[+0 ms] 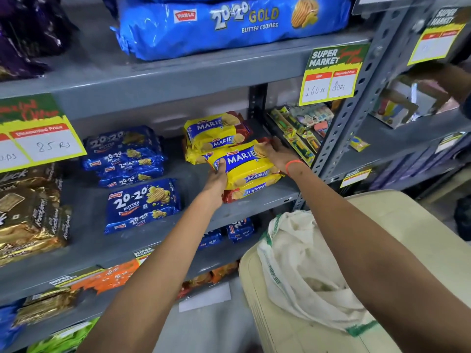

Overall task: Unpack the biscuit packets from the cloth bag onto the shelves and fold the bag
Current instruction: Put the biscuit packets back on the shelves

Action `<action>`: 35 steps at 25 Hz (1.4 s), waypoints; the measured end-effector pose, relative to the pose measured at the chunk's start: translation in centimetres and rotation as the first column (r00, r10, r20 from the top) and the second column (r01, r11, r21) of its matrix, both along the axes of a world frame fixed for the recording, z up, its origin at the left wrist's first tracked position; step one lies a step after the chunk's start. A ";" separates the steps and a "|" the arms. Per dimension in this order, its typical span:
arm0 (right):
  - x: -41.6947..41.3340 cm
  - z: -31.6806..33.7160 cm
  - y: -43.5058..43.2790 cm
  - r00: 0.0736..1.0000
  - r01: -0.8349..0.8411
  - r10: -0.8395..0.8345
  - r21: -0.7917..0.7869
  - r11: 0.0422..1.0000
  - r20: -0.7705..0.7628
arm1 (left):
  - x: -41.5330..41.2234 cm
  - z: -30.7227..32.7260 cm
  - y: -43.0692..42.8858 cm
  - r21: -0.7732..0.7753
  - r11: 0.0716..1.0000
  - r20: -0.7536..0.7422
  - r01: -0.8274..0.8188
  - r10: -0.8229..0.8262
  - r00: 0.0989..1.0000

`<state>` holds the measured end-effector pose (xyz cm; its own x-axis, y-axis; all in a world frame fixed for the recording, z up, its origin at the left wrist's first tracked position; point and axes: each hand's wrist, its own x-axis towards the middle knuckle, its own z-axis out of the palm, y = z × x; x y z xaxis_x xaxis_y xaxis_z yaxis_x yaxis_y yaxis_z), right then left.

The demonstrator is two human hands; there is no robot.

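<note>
Both hands clamp the top Marie packet (242,161) on the shelf (254,202): left hand (216,177) near end, right hand (277,152) far end.

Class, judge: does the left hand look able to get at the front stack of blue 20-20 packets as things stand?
Probably yes, once free: the left hand now grips the Marie packets, and bare shelf lies between it and the 20-20 packets.

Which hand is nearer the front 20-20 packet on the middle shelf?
Left. The left hand grips the Marie packets beside the 20-20 packet; the right hand holds their far right end.
</note>
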<state>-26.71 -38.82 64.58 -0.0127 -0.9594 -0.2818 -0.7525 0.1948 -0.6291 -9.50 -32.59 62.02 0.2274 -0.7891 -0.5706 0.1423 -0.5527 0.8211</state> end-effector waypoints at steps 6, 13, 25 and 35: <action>-0.1 2.8 4.9 0.976 -0.045 0.020 -0.110 0.993 -0.219 | -1.3 1.6 1.7 -0.068 0.998 0.443 0.004 0.027 0.896; -9.1 3.1 16.2 0.974 0.087 -0.083 0.007 0.996 -0.209 | -10.2 0.3 13.1 -0.087 0.992 0.301 0.094 -0.064 0.951; -25.1 -4.1 48.2 0.514 0.845 -0.853 0.226 0.485 -0.090 | -31.9 -5.3 26.3 0.102 0.546 0.239 0.831 -0.825 0.512; -23.9 -12.3 57.5 -0.462 0.825 -0.821 0.502 -0.260 0.335 | -46.6 -8.4 32.4 0.146 -0.107 0.343 0.983 -0.927 -0.152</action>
